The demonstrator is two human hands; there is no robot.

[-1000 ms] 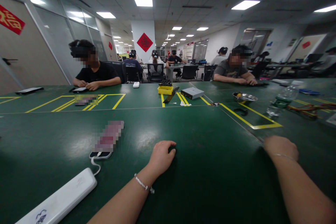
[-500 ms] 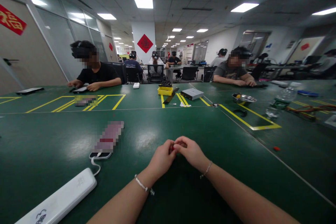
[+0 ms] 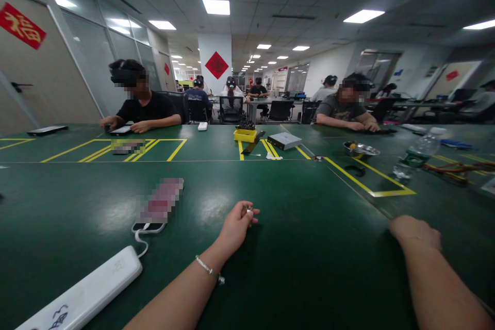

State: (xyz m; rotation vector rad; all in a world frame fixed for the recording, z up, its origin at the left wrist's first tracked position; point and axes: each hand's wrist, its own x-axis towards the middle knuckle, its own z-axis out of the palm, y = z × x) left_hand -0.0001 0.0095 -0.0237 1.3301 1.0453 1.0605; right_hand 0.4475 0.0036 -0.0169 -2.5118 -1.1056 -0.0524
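Observation:
Above the middle of the green table (image 3: 294, 268), my left hand (image 3: 235, 227) is closed, pinching a small silvery piece (image 3: 249, 209) between thumb and fingers. The piece is too small to name. Far to the right, my right hand (image 3: 415, 232) is low over the tabletop with its back toward me. Its fingers are hidden, so I cannot see whether they grip anything. The small orange-red object seen on the table there before is now out of sight, in the area that the right hand covers.
On the left lie a phone (image 3: 160, 201) on a cable and a long white power strip (image 3: 88, 286). Farther off are a yellow box (image 3: 245, 135), a grey box (image 3: 284, 140), a metal bowl (image 3: 361, 149) and a plastic bottle (image 3: 419, 154). Two people sit across the table.
My hands were together at the centre with something reddish between them. The right hand has moved far right to where the orange-red object lay; the left stays, still pinching.

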